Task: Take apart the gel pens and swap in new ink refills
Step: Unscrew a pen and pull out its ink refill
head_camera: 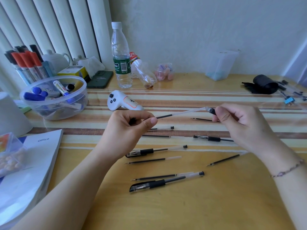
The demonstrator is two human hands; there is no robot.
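My left hand (129, 128) pinches the dark tip end of an ink refill (179, 112) held in the air above the table (199, 205). A small black part (132, 120) shows inside that hand. The refill's clear far end meets a black-gripped pen piece (211, 111) pinched by my right hand (240, 123); the rest of that piece is hidden by the fingers. Below lie capped gel pens (166, 181), (149, 151), an uncapped pen (209, 138), and several loose refills, such as one (152, 160) in the middle and one (224, 160) to the right.
A clear bowl of markers (54, 98) and a white controller (123, 101) sit behind my left hand. A water bottle (121, 55), a phone (99, 79) and a clear cup (219, 65) stand along the wall. A stack of papers (33, 163) lies at the left.
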